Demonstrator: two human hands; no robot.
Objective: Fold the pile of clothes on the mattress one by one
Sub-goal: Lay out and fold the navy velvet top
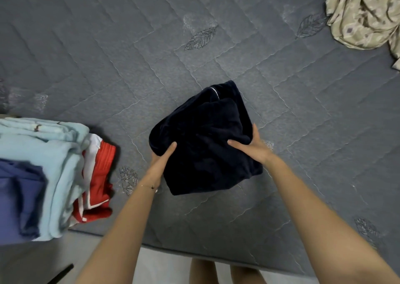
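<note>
Folded dark navy fleece garment (205, 141) sits on grey quilted mattress (108, 56), gripped between both hands. Left hand (160, 162): thumb on top of left edge, fingers tucked under, hidden. Right hand (253, 147): thumb on top, fingers curled round right edge. Long axis runs away from fingers, tilted right. Stack of folded light-blue, blue and red clothes (43, 154) lies left of left fingers, left hand nearer; likely drop spot. Crumpled beige patterned cloth (363, 13) well beyond right fingers.

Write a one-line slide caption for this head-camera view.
Left hand and right hand grip a folded navy garment over the grey mattress, near a folded stack.
</note>
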